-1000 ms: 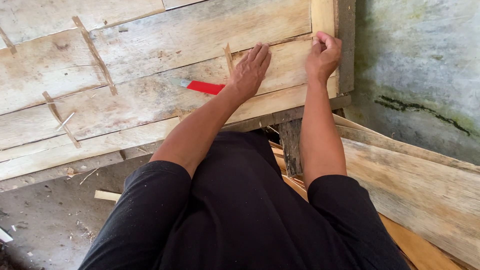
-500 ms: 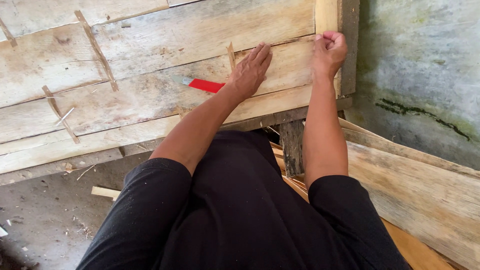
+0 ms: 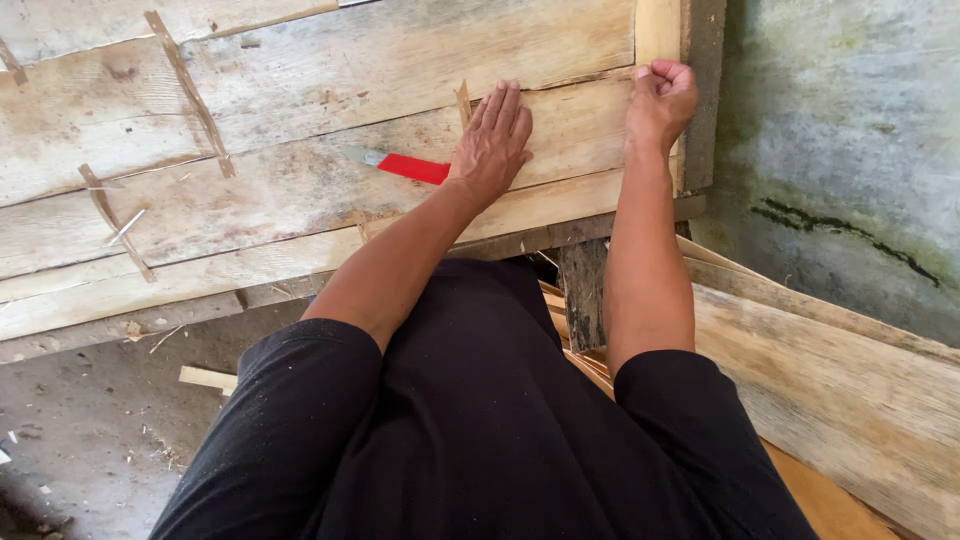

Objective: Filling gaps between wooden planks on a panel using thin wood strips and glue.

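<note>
Hands on plank surface [image 3: 300, 190]
Left hand [image 3: 492, 140] lies flat, grip wide; red-handled knife [image 3: 400, 165] just left. Right hand [image 3: 660, 100] fisted around upright board [image 3: 657, 30].

There was a single view, from a camera worn on the person's head. It looked steeply down and forward along both outstretched arms, so the black-sleeved shoulders filled the bottom of the frame, very near the lens. The left hand [image 3: 492, 143] and right hand [image 3: 660, 98] sat in the upper middle, on the rough wooden counter [image 3: 280, 190] running across the top. The concrete floor [image 3: 90, 440] showed at lower left, a stained wall [image 3: 850, 130] at right.
</note>
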